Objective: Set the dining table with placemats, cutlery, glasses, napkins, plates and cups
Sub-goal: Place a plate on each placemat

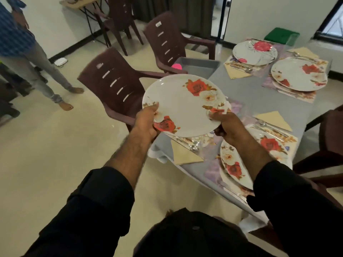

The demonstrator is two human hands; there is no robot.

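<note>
I hold a white plate with red roses (182, 104) in the air over the near left corner of the grey dining table (246, 101). My left hand (146, 121) grips its left rim, thumb on top. My right hand (228, 127) grips its right rim. Below the plate lies a floral placemat (209, 145) with a beige napkin (183, 154) and cutlery on it. Three other places each have a rose plate: near right (233, 167), far right (297, 75) and far middle (254, 52).
Two brown plastic chairs (115, 86) (167, 41) stand at the table's left side. A grey tray (198, 65) sits on the far one. A person in jeans (33, 58) stands at the left. Another chair (326, 145) is at the right.
</note>
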